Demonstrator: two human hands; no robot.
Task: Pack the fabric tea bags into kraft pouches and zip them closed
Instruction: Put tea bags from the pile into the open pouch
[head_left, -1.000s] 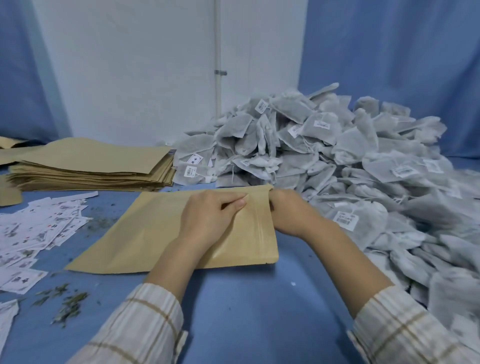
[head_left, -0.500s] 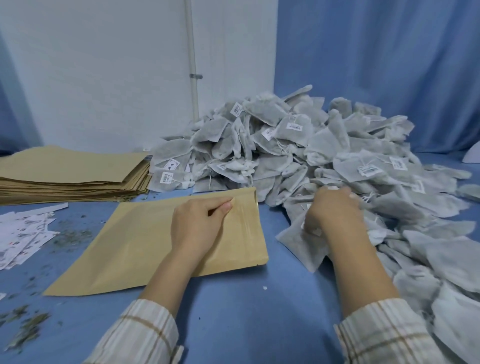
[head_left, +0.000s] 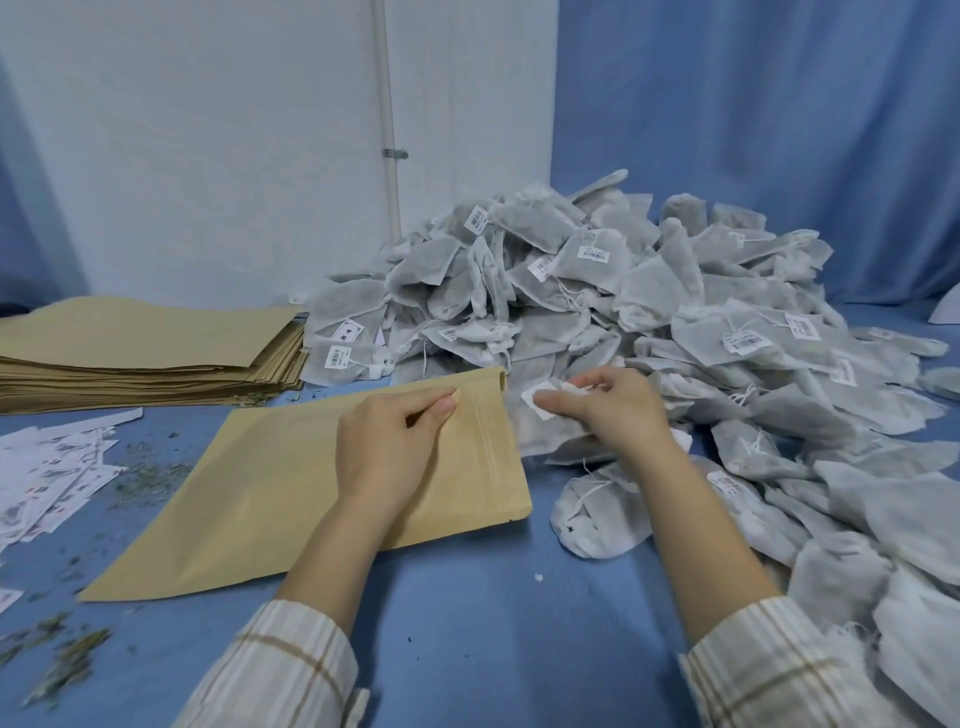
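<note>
Head view. A kraft pouch (head_left: 291, 493) lies flat on the blue table (head_left: 467, 623), its zip end toward the heap of fabric tea bags (head_left: 649, 291). The left hand (head_left: 387, 447) rests on the pouch near that end, thumb and forefinger pinching its upper layer. The right hand (head_left: 618, 410) sits just beside the pouch mouth, fingers curled round one tea bag (head_left: 540, 431) at the heap's near edge; most of this bag lies under the hand. Bare table lies between the forearms, toward the near edge. A stack of pouches (head_left: 145, 353) stands at far left, cut by the frame. Paper labels (head_left: 47, 467) and loose tea crumbs (head_left: 62, 660) lie at left, their print illegible. The heap runs off the right edge.
</note>
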